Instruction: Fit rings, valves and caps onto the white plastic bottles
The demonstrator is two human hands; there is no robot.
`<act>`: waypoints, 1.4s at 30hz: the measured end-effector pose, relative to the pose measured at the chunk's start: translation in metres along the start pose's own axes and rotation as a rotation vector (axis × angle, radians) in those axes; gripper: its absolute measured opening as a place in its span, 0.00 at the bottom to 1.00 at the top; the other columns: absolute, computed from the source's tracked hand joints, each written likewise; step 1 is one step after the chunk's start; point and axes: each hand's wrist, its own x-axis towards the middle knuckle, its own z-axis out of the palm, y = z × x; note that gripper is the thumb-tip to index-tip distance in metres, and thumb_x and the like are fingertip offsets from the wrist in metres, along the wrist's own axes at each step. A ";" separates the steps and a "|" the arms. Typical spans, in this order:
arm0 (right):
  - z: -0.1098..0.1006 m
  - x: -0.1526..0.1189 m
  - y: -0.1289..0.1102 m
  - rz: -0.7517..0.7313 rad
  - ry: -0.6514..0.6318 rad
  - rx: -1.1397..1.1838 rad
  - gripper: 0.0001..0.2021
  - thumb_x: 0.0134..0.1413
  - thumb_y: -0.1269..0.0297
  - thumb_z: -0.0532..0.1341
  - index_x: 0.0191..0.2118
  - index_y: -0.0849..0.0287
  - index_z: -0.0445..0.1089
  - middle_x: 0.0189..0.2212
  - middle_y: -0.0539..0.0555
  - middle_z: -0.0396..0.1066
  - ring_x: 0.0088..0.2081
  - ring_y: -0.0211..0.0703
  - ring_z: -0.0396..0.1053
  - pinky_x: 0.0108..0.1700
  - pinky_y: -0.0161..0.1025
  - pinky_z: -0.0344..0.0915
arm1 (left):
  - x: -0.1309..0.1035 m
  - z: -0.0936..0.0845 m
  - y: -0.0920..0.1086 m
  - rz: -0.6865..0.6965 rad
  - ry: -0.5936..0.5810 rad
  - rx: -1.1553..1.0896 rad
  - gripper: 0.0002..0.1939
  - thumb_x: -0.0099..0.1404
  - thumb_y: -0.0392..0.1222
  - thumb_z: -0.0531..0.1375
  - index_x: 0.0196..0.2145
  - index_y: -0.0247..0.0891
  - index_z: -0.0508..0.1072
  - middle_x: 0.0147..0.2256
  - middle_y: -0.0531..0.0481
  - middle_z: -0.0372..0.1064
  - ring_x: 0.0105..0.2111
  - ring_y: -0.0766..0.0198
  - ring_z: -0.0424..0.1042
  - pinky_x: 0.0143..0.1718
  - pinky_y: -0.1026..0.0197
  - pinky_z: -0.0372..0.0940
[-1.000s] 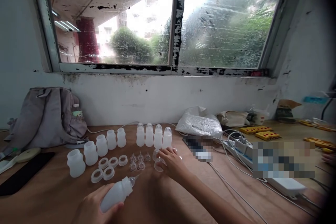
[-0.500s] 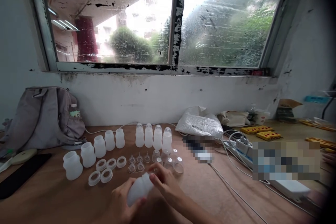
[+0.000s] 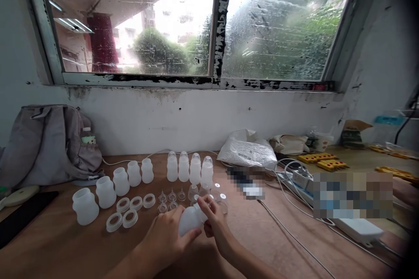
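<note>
left hand (image 3: 163,237): wrapped round the body of a white bottle (image 3: 190,221), fingers clamped on it, low centre of view just above the table (image 3: 65,248)
right hand (image 3: 214,222): pinching the bottle's top end, fingertips closed on it; can't tell exactly what's under them
bottle: tilted, neck toward 2 o'clock, held off the table
capped bottles (image 3: 189,168): row of four upright at 12 o'clock from the hands
clear caps (image 3: 220,196): loose at 1 o'clock, just beside the right hand
nipples (image 3: 170,198): small cluster at 11 o'clock
rings (image 3: 129,211): five at 9 o'clock, flat
open bottles (image 3: 108,189): five, curving off toward 10 o'clock
grey bag (image 3: 46,144): far left against the wall
white plastic bag (image 3: 248,152): at 1 o'clock, well apart
</note>
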 end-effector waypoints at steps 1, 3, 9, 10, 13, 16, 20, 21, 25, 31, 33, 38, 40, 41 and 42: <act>-0.001 0.001 0.001 0.014 0.011 -0.004 0.18 0.46 0.47 0.56 0.26 0.58 0.55 0.14 0.41 0.49 0.12 0.26 0.43 0.13 0.27 0.39 | 0.001 0.002 0.000 0.006 -0.013 -0.029 0.17 0.56 0.55 0.53 0.34 0.38 0.66 0.31 0.47 0.69 0.31 0.58 0.68 0.30 0.62 0.56; -0.002 0.003 0.002 0.013 0.024 -0.037 0.18 0.46 0.47 0.56 0.26 0.58 0.57 0.15 0.42 0.50 0.13 0.27 0.46 0.14 0.27 0.41 | 0.002 0.006 0.000 0.009 -0.049 -0.147 0.18 0.57 0.55 0.53 0.33 0.37 0.66 0.29 0.48 0.69 0.28 0.61 0.67 0.29 0.64 0.56; -0.005 0.000 0.000 -0.182 -0.004 -0.209 0.16 0.46 0.51 0.58 0.25 0.61 0.62 0.17 0.46 0.54 0.19 0.31 0.53 0.19 0.30 0.49 | 0.002 0.020 -0.006 -0.060 -0.227 -0.672 0.21 0.55 0.57 0.54 0.27 0.32 0.67 0.24 0.51 0.65 0.23 0.67 0.63 0.24 0.67 0.55; -0.005 -0.002 -0.001 -0.220 -0.014 -0.213 0.15 0.47 0.52 0.57 0.24 0.61 0.62 0.17 0.46 0.54 0.20 0.32 0.53 0.20 0.31 0.50 | 0.002 0.024 -0.008 -0.131 -0.315 -0.807 0.23 0.55 0.58 0.53 0.28 0.31 0.67 0.22 0.51 0.64 0.21 0.68 0.62 0.21 0.67 0.54; -0.006 -0.006 -0.005 -0.294 -0.081 -0.201 0.16 0.48 0.51 0.56 0.24 0.60 0.62 0.18 0.47 0.56 0.22 0.34 0.56 0.22 0.31 0.52 | 0.002 0.034 -0.018 -0.400 -0.638 -1.235 0.32 0.56 0.64 0.43 0.29 0.29 0.67 0.18 0.50 0.62 0.13 0.68 0.61 0.13 0.67 0.52; -0.010 -0.004 -0.007 -0.308 -0.168 -0.162 0.16 0.47 0.48 0.56 0.29 0.59 0.62 0.20 0.48 0.58 0.21 0.34 0.57 0.20 0.31 0.52 | 0.004 0.035 -0.027 -0.498 -0.761 -1.489 0.36 0.55 0.66 0.40 0.31 0.28 0.68 0.17 0.49 0.62 0.12 0.66 0.63 0.10 0.67 0.53; -0.013 0.005 -0.003 -0.325 -0.171 -0.125 0.17 0.46 0.50 0.58 0.36 0.58 0.60 0.19 0.45 0.55 0.20 0.31 0.53 0.19 0.29 0.49 | 0.009 0.016 -0.033 -0.449 -0.682 -1.611 0.36 0.56 0.66 0.41 0.32 0.28 0.68 0.18 0.50 0.62 0.13 0.67 0.64 0.10 0.67 0.53; -0.012 0.007 -0.002 -0.316 -0.154 -0.122 0.16 0.47 0.51 0.58 0.35 0.58 0.60 0.18 0.44 0.54 0.19 0.31 0.52 0.19 0.30 0.49 | 0.010 0.012 -0.033 -0.435 -0.666 -1.600 0.36 0.56 0.66 0.41 0.32 0.27 0.68 0.18 0.50 0.62 0.13 0.67 0.64 0.10 0.68 0.53; -0.011 0.008 0.000 -0.271 -0.082 0.000 0.15 0.53 0.51 0.52 0.28 0.59 0.59 0.17 0.44 0.51 0.18 0.30 0.50 0.19 0.30 0.48 | 0.007 0.007 -0.029 -0.449 -0.620 -1.450 0.35 0.56 0.65 0.42 0.32 0.27 0.68 0.19 0.49 0.63 0.13 0.67 0.64 0.10 0.68 0.54; -0.015 0.010 0.000 -0.277 0.004 0.005 0.17 0.51 0.53 0.56 0.21 0.59 0.54 0.15 0.44 0.50 0.17 0.30 0.48 0.18 0.30 0.46 | 0.004 0.018 -0.024 -0.376 -0.553 -1.193 0.28 0.58 0.61 0.47 0.31 0.30 0.67 0.20 0.49 0.64 0.14 0.68 0.64 0.11 0.69 0.55; -0.016 0.012 0.000 -0.288 -0.002 -0.007 0.16 0.51 0.54 0.56 0.21 0.59 0.55 0.15 0.43 0.50 0.17 0.29 0.48 0.18 0.30 0.45 | 0.005 0.017 -0.023 -0.371 -0.520 -1.140 0.26 0.57 0.60 0.49 0.32 0.31 0.66 0.20 0.50 0.64 0.15 0.69 0.64 0.12 0.69 0.55; -0.018 0.015 -0.002 -0.275 -0.002 -0.011 0.14 0.50 0.53 0.57 0.26 0.60 0.60 0.15 0.44 0.52 0.17 0.30 0.50 0.18 0.30 0.48 | 0.006 0.009 -0.023 -0.432 -0.568 -1.138 0.26 0.56 0.60 0.51 0.38 0.32 0.65 0.24 0.49 0.66 0.19 0.67 0.66 0.17 0.67 0.58; -0.019 0.016 -0.004 -0.291 0.012 -0.014 0.13 0.49 0.54 0.57 0.27 0.60 0.61 0.16 0.44 0.54 0.17 0.31 0.53 0.19 0.31 0.50 | 0.006 0.005 -0.023 -0.455 -0.555 -1.180 0.25 0.56 0.58 0.53 0.40 0.32 0.64 0.27 0.49 0.67 0.23 0.66 0.67 0.21 0.66 0.60; -0.020 0.017 -0.005 -0.308 0.026 -0.012 0.13 0.50 0.54 0.57 0.28 0.60 0.61 0.16 0.44 0.55 0.18 0.31 0.54 0.20 0.31 0.51 | 0.007 0.004 -0.024 -0.453 -0.534 -1.203 0.24 0.56 0.56 0.54 0.41 0.33 0.64 0.29 0.49 0.66 0.25 0.66 0.67 0.24 0.66 0.61; -0.020 0.017 -0.006 -0.324 0.046 -0.005 0.13 0.50 0.54 0.57 0.28 0.60 0.62 0.16 0.44 0.56 0.18 0.32 0.55 0.21 0.31 0.53 | 0.008 0.002 -0.025 -0.441 -0.516 -1.217 0.22 0.56 0.54 0.55 0.41 0.33 0.64 0.30 0.50 0.66 0.28 0.66 0.67 0.27 0.66 0.61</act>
